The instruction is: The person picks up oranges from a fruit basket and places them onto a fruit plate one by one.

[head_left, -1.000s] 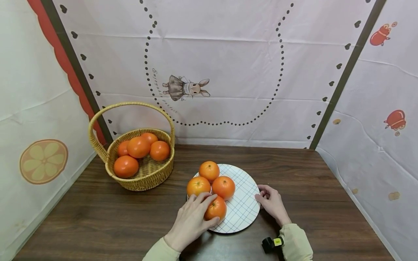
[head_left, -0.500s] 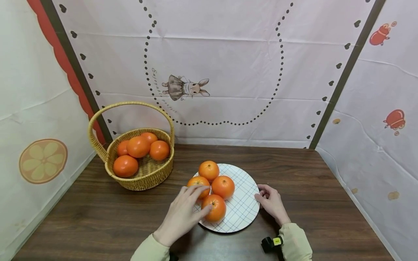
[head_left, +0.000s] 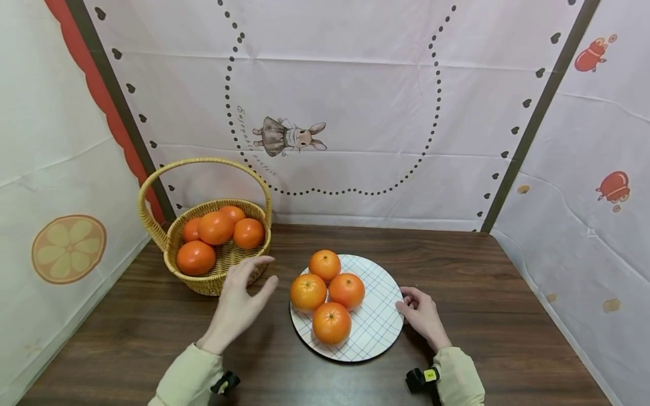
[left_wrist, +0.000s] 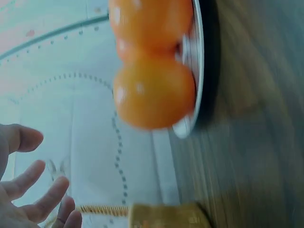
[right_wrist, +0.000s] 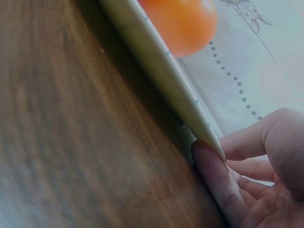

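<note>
A round white plate (head_left: 380,307) with a blue grid pattern lies on the table, bearing several oranges (head_left: 332,323) bunched on its left half. The right hand (head_left: 422,317) pinches the plate's right rim; in the right wrist view the thumb and a finger (right_wrist: 211,164) meet at the rim (right_wrist: 190,102). Between plate and basket, the left hand (head_left: 236,304) hovers with thumb and fingers spread and nothing in it. Its fingertips overlap the front right of the wicker basket (head_left: 200,285) in the head view; whether they touch is unclear. Several orange fruits (head_left: 195,259) sit inside the basket.
The basket's tall arched handle (head_left: 205,161) stands upright. A dark wood table (head_left: 482,304) holds everything. White printed cloth (head_left: 355,101) hangs behind and at both sides. Each wrist wears a small black camera (head_left: 416,381).
The left hand has let go of the front orange on the plate and moved left toward the basket. The right hand keeps its hold on the plate; plate and fruit stay put.
</note>
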`<state>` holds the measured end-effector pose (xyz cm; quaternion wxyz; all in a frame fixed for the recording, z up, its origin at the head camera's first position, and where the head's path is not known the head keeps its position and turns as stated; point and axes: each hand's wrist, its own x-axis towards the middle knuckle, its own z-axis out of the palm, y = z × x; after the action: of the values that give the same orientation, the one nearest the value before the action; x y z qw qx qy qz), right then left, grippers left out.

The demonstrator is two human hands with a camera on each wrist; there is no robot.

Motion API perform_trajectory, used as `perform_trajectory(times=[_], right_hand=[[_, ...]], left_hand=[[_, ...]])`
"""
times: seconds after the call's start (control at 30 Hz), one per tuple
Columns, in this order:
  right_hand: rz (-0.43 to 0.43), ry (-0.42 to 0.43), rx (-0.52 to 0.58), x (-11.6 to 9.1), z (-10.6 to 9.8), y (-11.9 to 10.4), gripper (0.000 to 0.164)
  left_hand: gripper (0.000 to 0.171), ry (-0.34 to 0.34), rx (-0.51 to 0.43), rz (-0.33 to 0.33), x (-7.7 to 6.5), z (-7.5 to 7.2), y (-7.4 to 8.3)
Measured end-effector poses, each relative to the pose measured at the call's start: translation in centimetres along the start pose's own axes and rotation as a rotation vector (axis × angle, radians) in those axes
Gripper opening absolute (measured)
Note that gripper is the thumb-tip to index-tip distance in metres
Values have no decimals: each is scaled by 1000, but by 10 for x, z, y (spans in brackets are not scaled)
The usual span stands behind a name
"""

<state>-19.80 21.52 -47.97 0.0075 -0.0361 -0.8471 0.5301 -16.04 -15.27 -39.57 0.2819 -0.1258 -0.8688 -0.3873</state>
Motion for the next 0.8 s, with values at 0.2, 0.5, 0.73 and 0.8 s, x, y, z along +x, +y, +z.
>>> perform_trajectory(times=[0.2, 0.5, 0.73, 0.8], right_hand=[[1, -2, -4, 1, 0, -1, 35], [6, -4, -1, 0, -1, 0, 35], [4, -7, 0, -1, -1, 0, 35], [2, -7, 0, -1, -1, 0, 35]], left_hand=[[38, 83, 0, -47, 19, -21, -29], [49, 56, 91, -122, 41, -42, -56], [60, -16, 192, -234, 57, -51, -64], [62, -20, 207, -260, 61, -51, -67]])
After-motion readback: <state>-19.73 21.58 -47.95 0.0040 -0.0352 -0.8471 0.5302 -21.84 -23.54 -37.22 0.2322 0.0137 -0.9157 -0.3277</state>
